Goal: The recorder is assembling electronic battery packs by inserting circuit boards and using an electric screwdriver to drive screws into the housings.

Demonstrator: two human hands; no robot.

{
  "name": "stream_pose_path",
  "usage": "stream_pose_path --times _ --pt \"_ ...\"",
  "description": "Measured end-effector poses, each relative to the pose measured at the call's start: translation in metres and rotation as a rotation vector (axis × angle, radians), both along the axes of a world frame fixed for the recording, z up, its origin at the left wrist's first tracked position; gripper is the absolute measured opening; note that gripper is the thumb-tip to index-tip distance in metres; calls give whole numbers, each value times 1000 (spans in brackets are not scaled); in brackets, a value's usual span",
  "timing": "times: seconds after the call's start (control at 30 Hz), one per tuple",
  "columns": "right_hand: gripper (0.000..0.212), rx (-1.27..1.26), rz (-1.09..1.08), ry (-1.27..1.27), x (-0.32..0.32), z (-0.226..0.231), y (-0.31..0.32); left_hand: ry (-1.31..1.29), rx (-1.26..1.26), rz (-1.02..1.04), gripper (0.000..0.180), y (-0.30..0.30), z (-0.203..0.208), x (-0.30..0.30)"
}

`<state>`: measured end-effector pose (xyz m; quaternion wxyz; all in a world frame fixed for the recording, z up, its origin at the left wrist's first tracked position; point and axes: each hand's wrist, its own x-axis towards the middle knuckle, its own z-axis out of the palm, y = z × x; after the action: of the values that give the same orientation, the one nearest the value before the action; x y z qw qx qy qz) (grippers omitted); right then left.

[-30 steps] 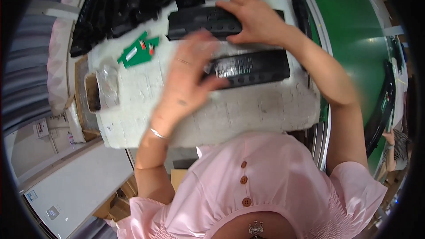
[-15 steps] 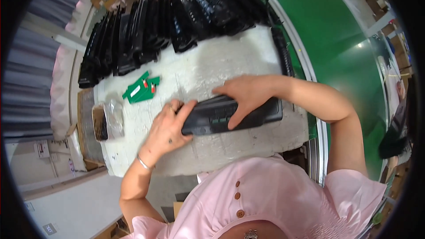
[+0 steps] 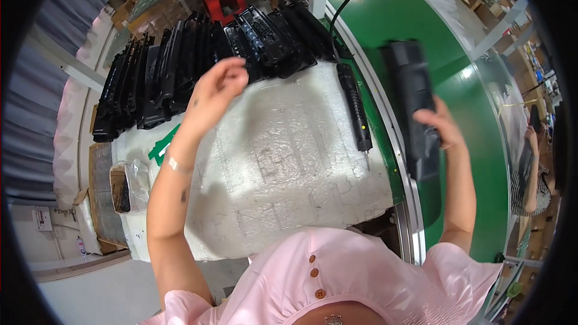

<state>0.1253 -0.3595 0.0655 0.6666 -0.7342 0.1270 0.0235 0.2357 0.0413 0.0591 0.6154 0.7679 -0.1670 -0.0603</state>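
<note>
My right hand (image 3: 444,125) grips a long black plastic housing (image 3: 408,75) by its side, over the green conveyor belt (image 3: 361,3) on the right. The housing is slightly blurred and points away from me. My left hand (image 3: 218,91) is raised over the far part of the white-covered table (image 3: 289,162). Its fingers are loosely bent, with the thumb apart and nothing held. Closest to it is a row of black plastic housings (image 3: 171,72) standing on edge along the table's far side. Green boards (image 3: 159,144) lie partly hidden behind my left forearm.
A black electric screwdriver (image 3: 355,108) with a cable lies along the table's right edge. An open small box (image 3: 119,188) with dark parts stands at the left edge. A metal rail (image 3: 394,126) borders the belt. Behind the table is a red stool (image 3: 224,1). Another person's arm (image 3: 530,174) shows far right.
The black housing has gone from the table, under both hands, to over the belt in my right hand. My left hand let go of it and moved up toward the row of housings.
</note>
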Motion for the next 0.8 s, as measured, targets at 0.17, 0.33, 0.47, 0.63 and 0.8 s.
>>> stream_pose_path --times 0.17,0.33,0.47,0.63,0.8 --pt "35 210 -585 103 -27 -38 -173 -225 564 377 70 -36 -32 120" --pt "46 106 -791 214 -119 -94 -312 -67 894 440 71 -87 -23 151" --pt "68 -1099 -1056 298 -167 -119 -396 46 966 439 85 -103 -17 166" --pt "45 -788 -658 -341 -33 -58 -174 251 1180 512 101 -124 -15 172" --pt "39 -571 166 -514 49 -20 21 281 1021 626 97 -134 -18 167"
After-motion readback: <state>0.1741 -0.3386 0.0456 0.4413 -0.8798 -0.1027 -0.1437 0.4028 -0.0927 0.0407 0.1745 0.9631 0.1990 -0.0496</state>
